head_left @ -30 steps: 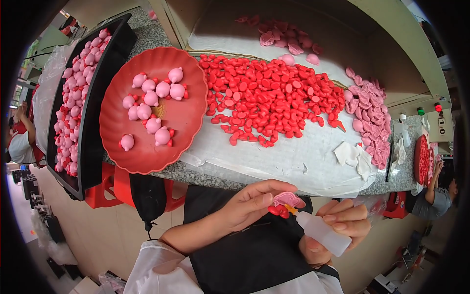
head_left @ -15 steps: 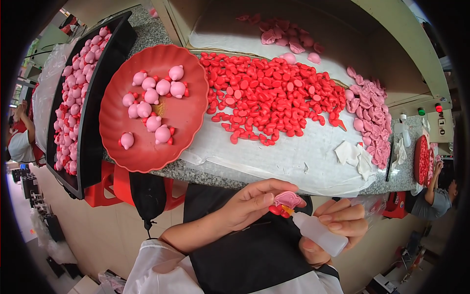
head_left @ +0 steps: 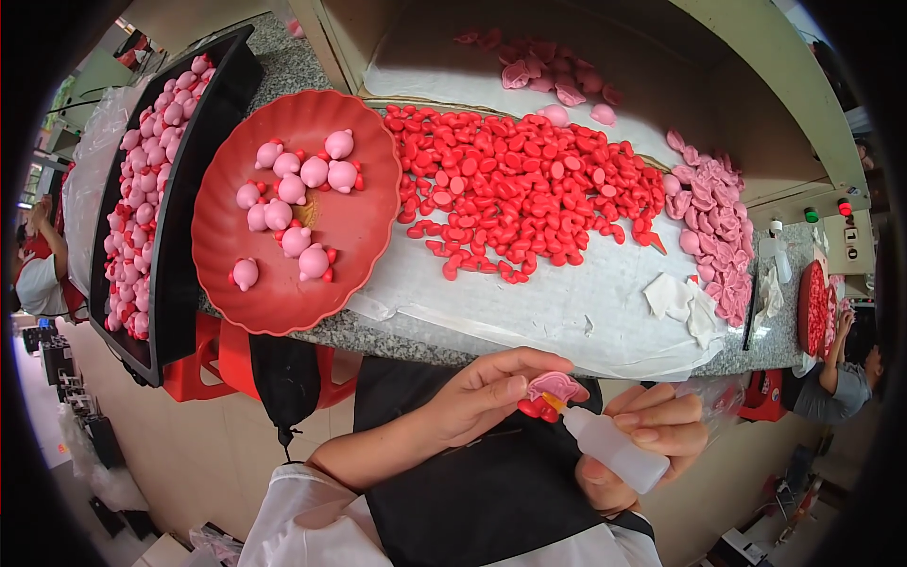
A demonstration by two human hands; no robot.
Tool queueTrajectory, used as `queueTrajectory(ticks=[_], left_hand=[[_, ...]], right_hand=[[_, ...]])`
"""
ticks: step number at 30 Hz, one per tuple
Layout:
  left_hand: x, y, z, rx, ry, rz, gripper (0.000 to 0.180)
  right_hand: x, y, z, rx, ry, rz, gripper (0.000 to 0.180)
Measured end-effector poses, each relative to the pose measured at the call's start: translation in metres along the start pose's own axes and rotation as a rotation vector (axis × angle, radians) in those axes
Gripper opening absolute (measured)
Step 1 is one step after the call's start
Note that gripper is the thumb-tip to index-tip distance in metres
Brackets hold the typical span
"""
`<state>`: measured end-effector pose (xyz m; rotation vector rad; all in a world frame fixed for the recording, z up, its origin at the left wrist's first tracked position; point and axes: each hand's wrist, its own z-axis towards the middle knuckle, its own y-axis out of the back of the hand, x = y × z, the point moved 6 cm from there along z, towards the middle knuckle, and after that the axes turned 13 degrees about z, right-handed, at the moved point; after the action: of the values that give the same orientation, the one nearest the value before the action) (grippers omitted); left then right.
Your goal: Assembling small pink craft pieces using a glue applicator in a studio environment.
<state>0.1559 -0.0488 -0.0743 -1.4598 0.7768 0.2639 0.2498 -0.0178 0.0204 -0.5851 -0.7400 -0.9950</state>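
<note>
as before, left hand (head_left: 472, 402) grip pinching pink piece (head_left: 555, 386), right hand (head_left: 652, 439) grip holding squeeze bottle (head_left: 609, 449), nozzle touching piece, nothing visibly shifted

Just below the counter edge (head_left: 397, 335), the left hand (head_left: 477, 397) pinches a small pink piece (head_left: 556, 386) with red bits under it, while the right hand (head_left: 652, 439) holds a white squeeze bottle (head_left: 609, 449) (orange tip touching the piece). On the counter sit a red plate (head_left: 359, 236) of pink figures and a heap of red pieces (head_left: 520, 189).
</note>
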Motion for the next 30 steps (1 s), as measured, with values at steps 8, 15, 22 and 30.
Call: queueTrajectory(ticks=[8,15,22,30], left_hand=[[0.0017,0.0017,-0.0010,-0.017,-0.005,0.019,0.039],[0.0003,0.0006,0.0002,0.012,-0.009,0.015,0.038],[-0.0005,0.0002,0.0002,0.022,-0.019,-0.007,0.038],[-0.0001,0.0021,0.0002,0.033,-0.038,0.002,0.038]], right_hand=[[0.0030,0.0065,-0.0009,0.016,-0.057,0.139,0.051],[0.0025,0.0047,-0.0010,0.101,-0.059,0.173,0.054],[0.0026,0.0033,-0.0020,-0.061,0.039,-0.020,0.045],[0.0008,0.0051,-0.0030,-0.092,0.039,-0.029,0.046]])
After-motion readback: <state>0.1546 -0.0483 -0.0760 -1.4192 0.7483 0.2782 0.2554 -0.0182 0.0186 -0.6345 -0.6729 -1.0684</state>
